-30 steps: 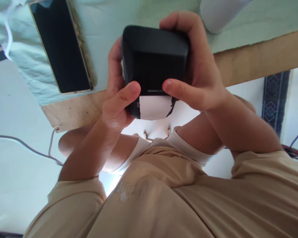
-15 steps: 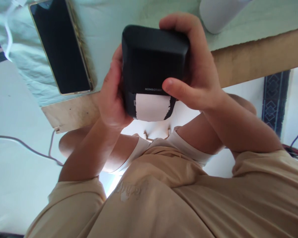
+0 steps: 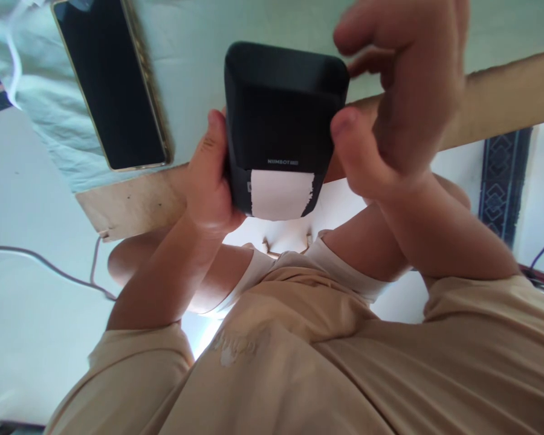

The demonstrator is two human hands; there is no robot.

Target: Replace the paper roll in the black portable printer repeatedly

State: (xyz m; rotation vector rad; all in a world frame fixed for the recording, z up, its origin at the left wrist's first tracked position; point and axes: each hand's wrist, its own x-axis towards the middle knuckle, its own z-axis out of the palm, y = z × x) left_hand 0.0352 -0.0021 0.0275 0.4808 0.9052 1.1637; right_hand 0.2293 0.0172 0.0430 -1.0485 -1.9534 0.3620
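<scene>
A black, rounded label printer is upright in front of me, over the table's edge. My left hand grips its left side and lower corner. A white strip of paper with a torn edge sticks out of its slot, below small lettering. My right hand is raised beside the printer's upper right corner, blurred, with the fingers apart and curled. Its thumb tip is at the printer's right edge and the hand holds nothing.
A dark-screened phone with a gold rim lies on the pale green cloth covering the wooden table. A cable runs across the white floor at left. My knees and beige shirt fill the lower part.
My right hand has let go of the printer's right side and lifted up and to the right. My left thumb has moved off the front, and the left hand alone holds the printer.
</scene>
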